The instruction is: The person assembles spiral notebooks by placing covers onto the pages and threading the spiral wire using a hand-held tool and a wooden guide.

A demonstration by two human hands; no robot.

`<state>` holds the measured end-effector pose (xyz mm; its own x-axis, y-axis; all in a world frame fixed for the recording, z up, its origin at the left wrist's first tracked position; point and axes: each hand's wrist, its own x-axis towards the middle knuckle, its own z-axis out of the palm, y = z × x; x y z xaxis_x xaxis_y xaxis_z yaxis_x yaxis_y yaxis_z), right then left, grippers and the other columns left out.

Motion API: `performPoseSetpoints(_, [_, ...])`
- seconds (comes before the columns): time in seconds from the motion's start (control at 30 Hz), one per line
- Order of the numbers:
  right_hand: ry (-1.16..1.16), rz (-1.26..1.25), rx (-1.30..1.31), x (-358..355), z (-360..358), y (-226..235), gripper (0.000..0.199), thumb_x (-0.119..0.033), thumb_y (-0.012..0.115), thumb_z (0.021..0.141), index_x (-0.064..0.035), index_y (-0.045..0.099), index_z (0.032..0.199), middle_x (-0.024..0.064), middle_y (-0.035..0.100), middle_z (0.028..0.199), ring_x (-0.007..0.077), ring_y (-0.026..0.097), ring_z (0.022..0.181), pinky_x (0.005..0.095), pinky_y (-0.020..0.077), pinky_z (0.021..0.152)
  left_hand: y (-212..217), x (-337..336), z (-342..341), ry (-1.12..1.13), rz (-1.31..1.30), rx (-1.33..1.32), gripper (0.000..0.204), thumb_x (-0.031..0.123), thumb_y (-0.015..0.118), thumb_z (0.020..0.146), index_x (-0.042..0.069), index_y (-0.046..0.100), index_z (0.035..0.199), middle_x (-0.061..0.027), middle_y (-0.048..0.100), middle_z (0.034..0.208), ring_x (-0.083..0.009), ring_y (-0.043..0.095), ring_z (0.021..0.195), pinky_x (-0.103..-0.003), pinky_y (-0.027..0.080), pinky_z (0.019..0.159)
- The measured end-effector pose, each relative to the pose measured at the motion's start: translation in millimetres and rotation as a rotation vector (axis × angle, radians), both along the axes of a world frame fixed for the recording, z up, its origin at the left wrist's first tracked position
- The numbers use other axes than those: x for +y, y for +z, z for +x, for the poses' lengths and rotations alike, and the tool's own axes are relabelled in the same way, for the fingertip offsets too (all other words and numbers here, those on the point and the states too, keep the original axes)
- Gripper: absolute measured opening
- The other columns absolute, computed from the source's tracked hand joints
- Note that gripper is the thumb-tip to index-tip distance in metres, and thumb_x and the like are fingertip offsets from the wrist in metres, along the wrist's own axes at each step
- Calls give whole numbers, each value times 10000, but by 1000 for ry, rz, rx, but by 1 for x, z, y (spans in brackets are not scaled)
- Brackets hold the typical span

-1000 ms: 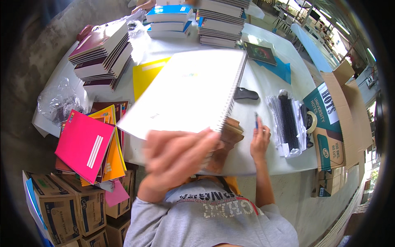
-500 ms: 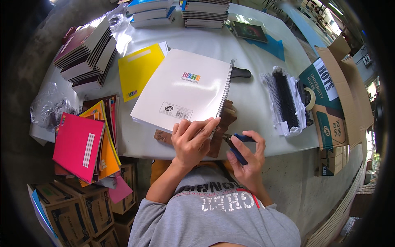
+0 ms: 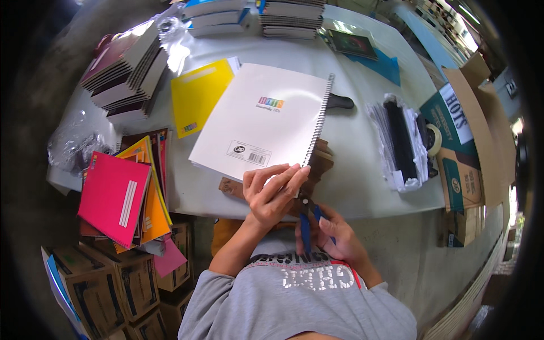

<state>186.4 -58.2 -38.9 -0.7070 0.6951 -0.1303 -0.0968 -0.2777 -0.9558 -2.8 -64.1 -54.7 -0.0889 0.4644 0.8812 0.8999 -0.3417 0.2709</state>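
A white spiral-bound notebook [image 3: 266, 133] lies back cover up in the middle of the table, its wire coil along the right edge. My left hand [image 3: 271, 195] grips its lower right corner, fingertips at the bottom end of the coil; the thumb is hidden. In my right hand [image 3: 334, 233] is a pair of pliers with blue handles [image 3: 305, 231], jaws pointing away from me toward the coil's lower end. Whether the jaws touch the wire, I cannot tell. Partly beneath the notebook sits a brown wooden block [image 3: 321, 161].
A yellow notebook [image 3: 201, 96] lies to the left. Pink and orange notebooks [image 3: 116, 195] overlap at the table's left edge, beside a maroon notebook stack [image 3: 127, 65]. Black binding coils [image 3: 401, 141] in white wrapping, a tape roll [image 3: 433, 140] and an open carton [image 3: 462, 147] are at right.
My right hand has moved left, closer to my left hand, and the pliers have turned so their handles point toward me. My left hand stays at the notebook's corner. The whole view has shifted slightly.
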Motion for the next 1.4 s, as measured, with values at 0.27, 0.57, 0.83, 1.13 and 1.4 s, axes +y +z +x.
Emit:
performPoseSetpoints(0.27, [-507, 502, -237, 55, 38, -23, 491, -228, 523, 911, 2, 395, 1326, 88, 517, 1121, 141, 490, 1005, 293, 362, 931, 53, -42, -101, 571, 544, -530, 203, 45, 604, 847, 20, 587, 1048, -121, 607, 1019, -253, 613, 923, -345, 515, 737])
performPoseSetpoints(0.57, [-489, 1025, -731, 145, 34, -46, 424, -179, 535, 904, -97, 455, 1312, 124, 505, 1106, 263, 496, 1043, 379, 367, 936, 5, -155, -154, 1024, 468, -681, 307, 96, 654, 833, 67, 444, 1056, -44, 450, 1029, -167, 470, 900, -283, 407, 778])
performPoseSetpoints(0.83, [-351, 1204, -1486, 174, -4, -81, 437, -312, 586, 857, -239, 494, 1277, 135, 476, 1141, 328, 485, 1054, 423, 390, 890, 9, -166, -142, 1556, -503, -472, 433, 234, 718, 702, 94, 501, 1050, -86, 505, 973, -277, 411, 1040, -491, 314, 875])
performPoseSetpoints(1.13, [48, 784, -578, 238, -123, -21, 431, -326, 538, 894, -110, 497, 1264, 105, 582, 1043, 207, 566, 881, 371, 453, 784, -9, 12, -149, 696, -302, -472, 724, 372, 679, 767, -16, 389, 1305, -220, 465, 1244, -355, 396, 1208, -462, 316, 980])
performPoseSetpoints(1.4, [209, -88, -547, 290, -255, -68, 589, -515, 476, 893, -41, 440, 1240, 148, 564, 1136, 236, 604, 838, 381, 483, 750, -72, 95, -236, 680, -876, -802, 789, 510, 659, 719, 81, 392, 1325, -185, 472, 1256, -357, 425, 1201, -534, 366, 925])
